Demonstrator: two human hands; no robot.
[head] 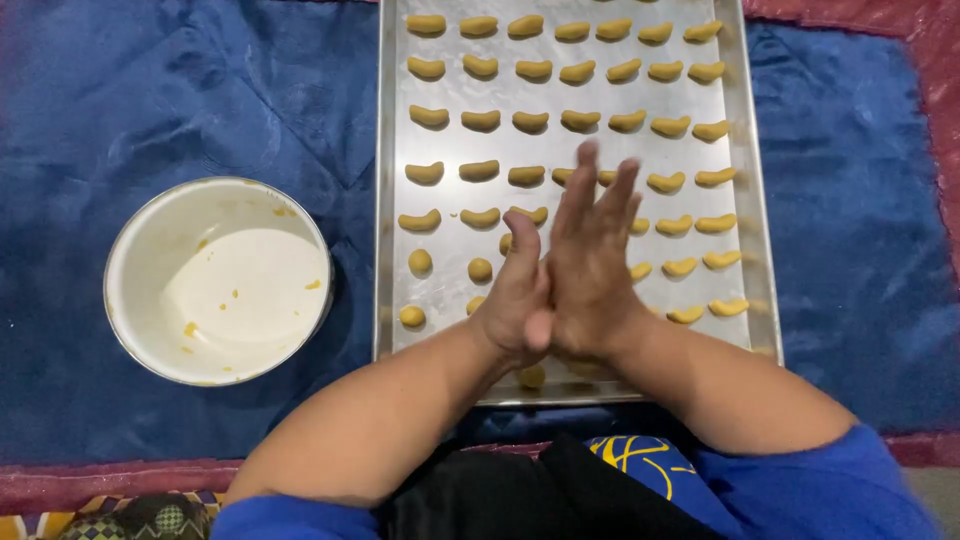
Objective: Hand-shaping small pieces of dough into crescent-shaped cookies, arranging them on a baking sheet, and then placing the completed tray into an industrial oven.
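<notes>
- Your left hand (515, 300) and right hand (590, 265) press flat together, palm to palm; whether dough sits between them, you cannot tell.
- They hover over the metal tray (392, 200) of yellow dough crescents (480, 120).
- An emptied white bowl (218, 282) sits left.

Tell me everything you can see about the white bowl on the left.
The white bowl is round, with a thin rim; it could be enamel or metal, but that is hard to tell. It sits upright on the blue cloth, left of the metal baking tray and apart from it. It is almost empty: only small yellow crumbs and smears of dough cling to its floor and inner wall. Neither hand touches it; both are pressed together over the tray.
</notes>
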